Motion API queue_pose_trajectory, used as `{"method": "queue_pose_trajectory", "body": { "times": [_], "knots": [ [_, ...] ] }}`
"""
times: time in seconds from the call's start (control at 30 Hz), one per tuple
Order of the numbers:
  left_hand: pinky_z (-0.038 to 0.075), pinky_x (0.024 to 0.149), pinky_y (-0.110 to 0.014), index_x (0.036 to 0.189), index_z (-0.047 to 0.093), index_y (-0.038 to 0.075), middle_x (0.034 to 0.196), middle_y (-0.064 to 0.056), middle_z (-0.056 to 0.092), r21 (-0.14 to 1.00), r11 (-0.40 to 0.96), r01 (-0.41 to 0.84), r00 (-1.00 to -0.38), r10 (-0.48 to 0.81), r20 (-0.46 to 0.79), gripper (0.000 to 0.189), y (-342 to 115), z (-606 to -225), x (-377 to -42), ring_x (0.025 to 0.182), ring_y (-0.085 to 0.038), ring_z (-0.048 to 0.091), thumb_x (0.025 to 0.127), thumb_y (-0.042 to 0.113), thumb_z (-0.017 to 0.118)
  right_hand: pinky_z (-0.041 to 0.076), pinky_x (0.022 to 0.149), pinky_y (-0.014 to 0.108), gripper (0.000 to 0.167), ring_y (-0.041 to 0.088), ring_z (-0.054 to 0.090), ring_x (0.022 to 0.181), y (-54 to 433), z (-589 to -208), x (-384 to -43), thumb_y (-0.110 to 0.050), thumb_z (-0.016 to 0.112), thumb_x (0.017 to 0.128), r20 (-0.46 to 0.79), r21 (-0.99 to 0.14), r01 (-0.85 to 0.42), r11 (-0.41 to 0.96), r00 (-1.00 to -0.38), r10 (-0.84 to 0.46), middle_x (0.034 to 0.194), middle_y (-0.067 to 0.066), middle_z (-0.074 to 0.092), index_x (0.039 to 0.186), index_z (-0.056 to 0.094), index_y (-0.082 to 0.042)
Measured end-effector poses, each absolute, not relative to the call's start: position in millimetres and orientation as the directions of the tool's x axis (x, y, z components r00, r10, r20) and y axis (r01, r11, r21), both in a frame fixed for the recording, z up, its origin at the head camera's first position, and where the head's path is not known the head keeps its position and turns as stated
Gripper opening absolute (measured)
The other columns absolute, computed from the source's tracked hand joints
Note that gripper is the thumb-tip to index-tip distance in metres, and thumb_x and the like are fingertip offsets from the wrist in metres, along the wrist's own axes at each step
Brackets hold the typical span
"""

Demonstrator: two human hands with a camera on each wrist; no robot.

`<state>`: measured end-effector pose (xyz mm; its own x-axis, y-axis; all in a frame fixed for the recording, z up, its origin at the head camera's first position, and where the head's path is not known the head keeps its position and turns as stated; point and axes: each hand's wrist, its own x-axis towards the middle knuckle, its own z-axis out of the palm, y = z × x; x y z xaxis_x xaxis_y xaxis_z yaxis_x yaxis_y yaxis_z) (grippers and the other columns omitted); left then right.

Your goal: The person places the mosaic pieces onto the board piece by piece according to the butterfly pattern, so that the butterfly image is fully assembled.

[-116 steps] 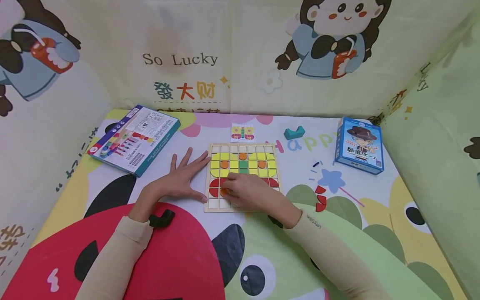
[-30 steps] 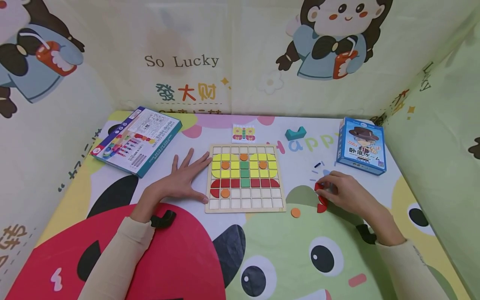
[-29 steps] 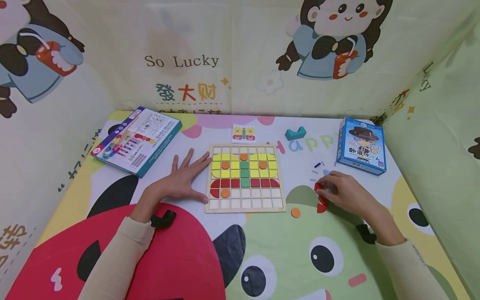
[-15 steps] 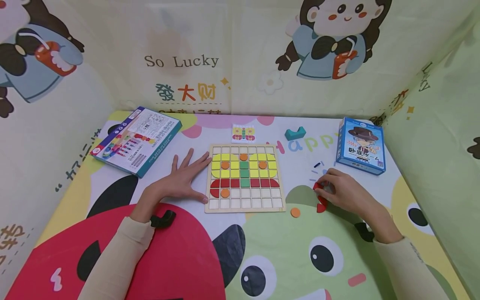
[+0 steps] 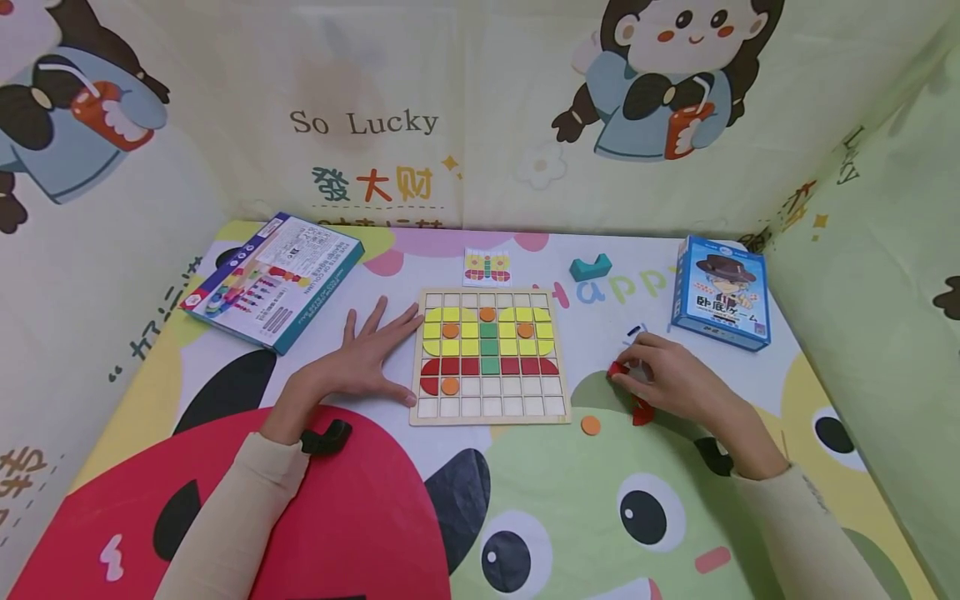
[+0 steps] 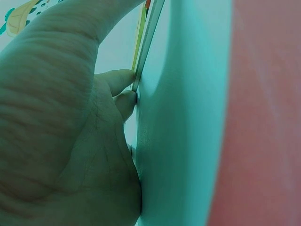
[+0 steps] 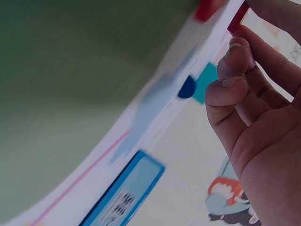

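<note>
My left hand (image 5: 360,360) lies with fingers spread, its thumb and a fingertip touching the left edge of a wooden grid board (image 5: 491,421). Yellow, red, green and orange tiles fill part of that grid, in a butterfly-like pattern. To the board's right, my right hand (image 5: 675,379) pinches a small red tile (image 5: 617,369) between thumb and finger; the right wrist view shows the same red tile (image 7: 238,17) at the fingertips. Close under this hand lie other red tiles (image 5: 642,412), partly hidden. An orange disc (image 5: 591,425) sits between the board and the hand.
A butterfly pattern card (image 5: 487,267) lies behind the board, with a teal notched block (image 5: 591,267) to its right. One box (image 5: 273,282) is at the back left, a blue box (image 5: 720,292) at the back right. A small dark blue piece (image 5: 634,331) lies beyond my right hand.
Having left the board, my right hand went to the red tiles and now moves slightly left with one pinched. An orange disc now shows on the table. The left hand stays put.
</note>
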<state>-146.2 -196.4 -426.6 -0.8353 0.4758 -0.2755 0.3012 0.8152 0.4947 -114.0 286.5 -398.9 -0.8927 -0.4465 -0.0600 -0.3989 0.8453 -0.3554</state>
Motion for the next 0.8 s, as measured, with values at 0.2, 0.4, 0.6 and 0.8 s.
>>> {"method": "queue_pose_trajectory", "body": {
  "times": [0.2, 0.4, 0.6, 0.8],
  "knots": [
    [-0.019, 0.122, -0.078, 0.172, 0.015, 0.028, 0.182, -0.003, 0.007, 0.500, 0.812, 0.303, -0.835, 0.479, -0.271, 0.130, -197, -427, -146, 0.166, -0.041, -0.017, 0.070, 0.056, 0.092, 0.055, 0.070, 0.024, 0.024, 0.012, 0.059, 0.082, 256, -393, -119, -0.026, 0.082, 0.093, -0.074, -0.342, -0.431, 0.835, -0.873, -0.482, 0.101, 0.002, 0.068, 0.112, 0.079, -0.011],
    [-0.019, 0.122, -0.078, 0.172, 0.015, 0.028, 0.182, -0.003, 0.006, 0.502, 0.810, 0.303, -0.833, 0.481, -0.273, 0.130, -197, -427, -146, 0.166, -0.040, -0.018, 0.070, 0.056, 0.092, 0.053, 0.069, 0.024, 0.023, 0.009, 0.057, 0.078, 216, -389, -121, -0.028, 0.082, 0.094, -0.056, -0.365, -0.511, 0.779, -0.823, -0.566, 0.101, 0.000, 0.066, 0.112, 0.080, -0.013],
    [-0.019, 0.122, -0.078, 0.172, 0.016, 0.029, 0.182, -0.002, 0.007, 0.503, 0.809, 0.305, -0.835, 0.481, -0.268, 0.131, -197, -429, -146, 0.166, -0.040, -0.018, 0.069, 0.057, 0.092, 0.060, 0.077, 0.025, 0.034, 0.012, 0.060, 0.089, 171, -386, -121, -0.035, 0.083, 0.093, -0.064, -0.349, -0.560, 0.751, -0.785, -0.616, 0.107, 0.002, 0.068, 0.118, 0.080, -0.013],
    [-0.019, 0.122, -0.078, 0.172, 0.016, 0.028, 0.182, -0.003, 0.007, 0.503, 0.806, 0.312, -0.835, 0.485, -0.258, 0.131, -197, -430, -147, 0.166, -0.041, -0.017, 0.069, 0.057, 0.092, 0.061, 0.080, 0.026, 0.031, 0.013, 0.063, 0.092, 134, -387, -123, -0.038, 0.083, 0.092, -0.042, -0.341, -0.641, 0.687, -0.720, -0.693, 0.108, 0.000, 0.068, 0.114, 0.080, -0.017]
  ]
}}
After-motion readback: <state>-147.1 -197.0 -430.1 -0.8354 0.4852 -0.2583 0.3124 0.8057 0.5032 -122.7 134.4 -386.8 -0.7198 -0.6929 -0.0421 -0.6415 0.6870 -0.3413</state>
